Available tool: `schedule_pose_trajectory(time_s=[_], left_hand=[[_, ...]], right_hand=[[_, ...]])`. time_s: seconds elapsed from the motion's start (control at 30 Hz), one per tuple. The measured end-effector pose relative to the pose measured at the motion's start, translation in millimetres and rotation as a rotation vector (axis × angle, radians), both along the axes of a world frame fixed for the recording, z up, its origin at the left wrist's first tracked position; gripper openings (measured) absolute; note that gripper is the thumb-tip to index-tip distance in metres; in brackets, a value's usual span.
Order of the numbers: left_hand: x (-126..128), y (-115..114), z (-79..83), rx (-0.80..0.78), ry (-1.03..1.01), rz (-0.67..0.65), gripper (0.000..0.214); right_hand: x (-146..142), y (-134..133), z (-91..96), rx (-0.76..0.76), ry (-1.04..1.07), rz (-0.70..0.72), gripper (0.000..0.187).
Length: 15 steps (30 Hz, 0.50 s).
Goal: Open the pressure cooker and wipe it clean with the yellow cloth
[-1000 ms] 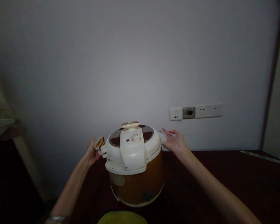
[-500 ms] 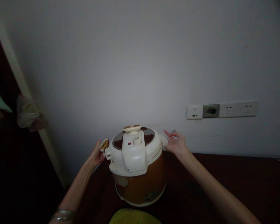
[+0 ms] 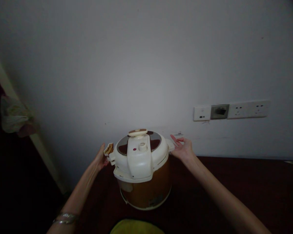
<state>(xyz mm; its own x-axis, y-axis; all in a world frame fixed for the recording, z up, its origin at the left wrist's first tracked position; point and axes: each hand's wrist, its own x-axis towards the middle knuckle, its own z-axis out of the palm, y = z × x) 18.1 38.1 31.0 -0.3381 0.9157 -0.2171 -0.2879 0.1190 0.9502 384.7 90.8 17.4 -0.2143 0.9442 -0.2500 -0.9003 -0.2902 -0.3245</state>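
A cream-lidded, brown-bodied pressure cooker (image 3: 141,175) stands on the dark table (image 3: 234,188), a little tilted. My left hand (image 3: 100,159) is closed on its left side handle (image 3: 109,149). On the other side, my right hand (image 3: 183,149) grips the right side handle (image 3: 170,145), thumb and forefinger visible above it. The lid carries a central cream handle with a small knob (image 3: 143,146) and a red dot. A bracelet (image 3: 64,217) shows on my left wrist.
A white wall stands close behind the cooker, with a strip of sockets and a switch (image 3: 230,110) at the right. A bag-like bundle (image 3: 13,115) hangs at the far left beside a pale post. Something yellow-green (image 3: 136,227) lies at the bottom edge.
The cooker has shifted slightly left and back with both hands on its handles. The view has swung, so the sockets and the bundle at the left sit differently.
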Motion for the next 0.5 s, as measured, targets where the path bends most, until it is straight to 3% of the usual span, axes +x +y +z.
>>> schedule_pose_trajectory(time_s=[0.27, 0.5], left_hand=[[4, -5, 3.9, -0.083, 0.159, -0.066, 0.057], [11, -10, 8.2, -0.036, 0.158, -0.093, 0.052]], right_hand=[[2, 3, -7.3, 0.033, -0.007, 0.011, 0.052], [2, 1, -11.0, 0.078, -0.011, 0.01, 0.053]])
